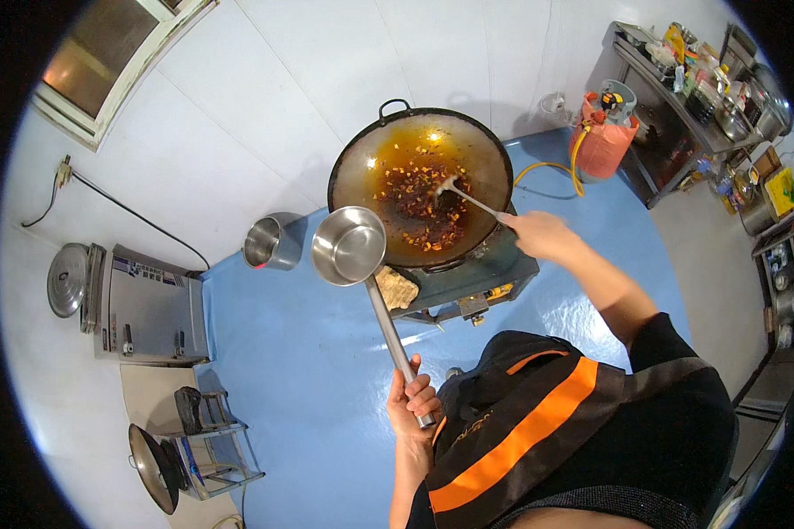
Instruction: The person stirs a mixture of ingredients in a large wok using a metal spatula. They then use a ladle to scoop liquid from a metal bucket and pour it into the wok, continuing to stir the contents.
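Observation:
My left hand (413, 400) grips the tubular handle of a deep steel ladle (349, 246). Its bowl looks empty and hangs by the near left rim of a large wok (357, 165). With my right hand (542, 235) I hold a metal wok spatula (473, 200) by the handle, its head down among the food. Amber oil with chopped yellow and dark red-brown pieces (417, 188) covers the wok's middle. The wok rests on a dark gas stove stand (463, 284). A tan stone-like lump or folded cloth (397, 288) sits on the stand, partly behind the ladle handle.
A steel pot (264, 244) stands on the blue floor (304, 357) left of the wok. To the right, a yellow hose (575, 173) runs from a red gas cylinder (602, 145). Beyond it is a cluttered steel table (688, 119). A steel cabinet (152, 311) stands at left.

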A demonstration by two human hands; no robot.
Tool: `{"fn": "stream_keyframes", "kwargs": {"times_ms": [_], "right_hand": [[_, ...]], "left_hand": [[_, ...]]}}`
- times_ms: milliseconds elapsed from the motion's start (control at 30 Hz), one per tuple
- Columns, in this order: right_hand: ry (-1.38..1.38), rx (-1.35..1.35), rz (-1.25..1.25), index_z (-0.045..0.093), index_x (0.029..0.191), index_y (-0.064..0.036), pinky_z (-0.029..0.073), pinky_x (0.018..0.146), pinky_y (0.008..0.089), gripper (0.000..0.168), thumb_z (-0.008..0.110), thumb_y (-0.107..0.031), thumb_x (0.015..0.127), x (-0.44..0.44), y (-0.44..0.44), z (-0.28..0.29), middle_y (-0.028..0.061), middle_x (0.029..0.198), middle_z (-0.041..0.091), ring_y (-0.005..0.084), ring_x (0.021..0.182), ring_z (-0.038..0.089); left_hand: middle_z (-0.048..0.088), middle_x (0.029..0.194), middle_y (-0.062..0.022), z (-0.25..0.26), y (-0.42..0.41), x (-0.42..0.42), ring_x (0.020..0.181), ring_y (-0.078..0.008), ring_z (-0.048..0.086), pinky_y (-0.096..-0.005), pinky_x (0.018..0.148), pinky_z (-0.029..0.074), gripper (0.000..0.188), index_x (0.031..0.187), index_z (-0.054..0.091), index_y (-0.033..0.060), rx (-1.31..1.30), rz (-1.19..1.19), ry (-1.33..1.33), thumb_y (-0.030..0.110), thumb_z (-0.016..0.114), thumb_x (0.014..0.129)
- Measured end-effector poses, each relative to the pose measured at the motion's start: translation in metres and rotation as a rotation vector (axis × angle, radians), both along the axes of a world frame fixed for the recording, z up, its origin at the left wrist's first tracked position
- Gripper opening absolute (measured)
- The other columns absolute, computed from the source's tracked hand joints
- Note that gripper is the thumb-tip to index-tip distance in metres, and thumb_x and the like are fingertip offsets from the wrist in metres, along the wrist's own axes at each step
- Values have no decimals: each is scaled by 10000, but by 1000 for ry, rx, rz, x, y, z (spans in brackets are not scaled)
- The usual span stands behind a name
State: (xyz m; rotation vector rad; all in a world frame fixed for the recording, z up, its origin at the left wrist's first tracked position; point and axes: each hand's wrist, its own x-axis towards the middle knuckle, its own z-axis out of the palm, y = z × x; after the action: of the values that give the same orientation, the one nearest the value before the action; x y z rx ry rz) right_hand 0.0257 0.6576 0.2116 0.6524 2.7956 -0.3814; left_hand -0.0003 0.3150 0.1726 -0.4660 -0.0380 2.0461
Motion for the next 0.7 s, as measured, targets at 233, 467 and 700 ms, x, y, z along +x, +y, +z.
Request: {"fn": "stream_keyframes", "kwargs": {"times_ms": [233,467,700], "right_hand": [[-17,-104,49,329,1301,-93,485,695,439,511,411,-43,799,-30,-25,-39,195,917,598,345,847,592],[-93,-141,96,445,1223,-137,450,688,464,477,491,-94,750,27,-15,36,198,846,596,366,796,576],[23,12,-171,387,1162,-27,483,638,462,312,362,-95,858,-42,-3,-47,181,830,617,344,798,601]], "left_hand": [[414,636,-13,3,2,-4,465,-83,390,-227,404,353,407,1185,430,-20,13,-22,-3,289,365,929],[418,640,-19,-2,-5,0,468,-92,395,-239,413,357,401,1185,422,-25,26,14,-16,278,367,928],[414,638,-13,3,3,-1,468,-88,395,-232,410,361,392,1181,423,-24,18,-4,5,270,369,927]]}}
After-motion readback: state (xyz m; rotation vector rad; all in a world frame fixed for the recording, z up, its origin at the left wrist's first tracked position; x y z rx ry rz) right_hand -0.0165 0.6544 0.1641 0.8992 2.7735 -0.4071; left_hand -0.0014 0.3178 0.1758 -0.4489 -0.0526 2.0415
